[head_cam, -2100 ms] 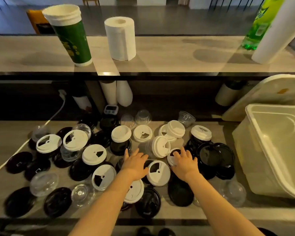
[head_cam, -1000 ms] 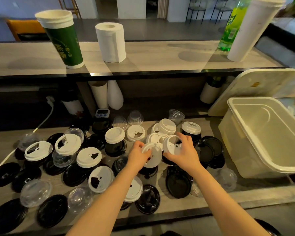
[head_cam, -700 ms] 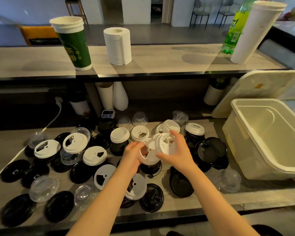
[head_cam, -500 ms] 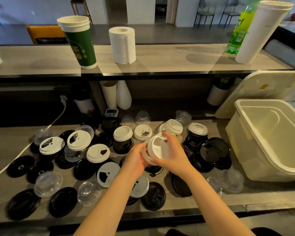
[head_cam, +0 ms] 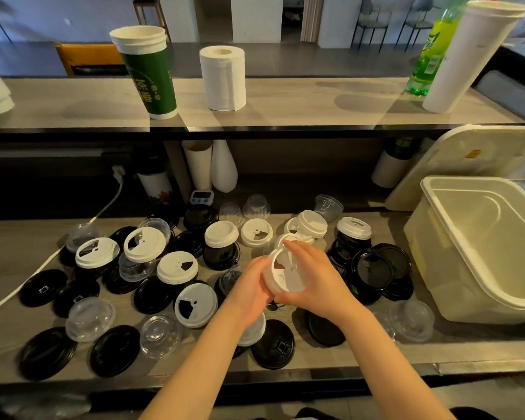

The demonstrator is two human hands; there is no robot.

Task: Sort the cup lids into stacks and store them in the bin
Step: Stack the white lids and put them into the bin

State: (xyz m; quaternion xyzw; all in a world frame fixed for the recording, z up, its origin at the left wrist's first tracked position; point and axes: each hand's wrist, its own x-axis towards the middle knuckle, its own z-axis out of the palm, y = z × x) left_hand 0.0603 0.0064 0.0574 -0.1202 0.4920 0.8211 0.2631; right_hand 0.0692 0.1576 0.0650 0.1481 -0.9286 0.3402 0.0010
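Both hands hold a small stack of white cup lids (head_cam: 282,272) above the middle of the counter. My left hand (head_cam: 250,286) grips its left side, and my right hand (head_cam: 312,278) curls round its right side with fingers over the top. Several loose white lids (head_cam: 177,267), black lids (head_cam: 373,269) and clear lids (head_cam: 90,318) lie scattered on the counter around them. The cream plastic bin (head_cam: 494,286) stands at the right, with nothing visible inside.
The bin's lid (head_cam: 467,165) leans behind the bin. A raised shelf (head_cam: 285,116) carries a green paper cup stack (head_cam: 147,71), a paper roll (head_cam: 223,77), a green bottle (head_cam: 431,53) and a white cup stack (head_cam: 467,53). A white cable (head_cam: 19,291) crosses the counter's left.
My hands each picked a white lid off the counter, raised them and brought them together into one stack held between both hands.
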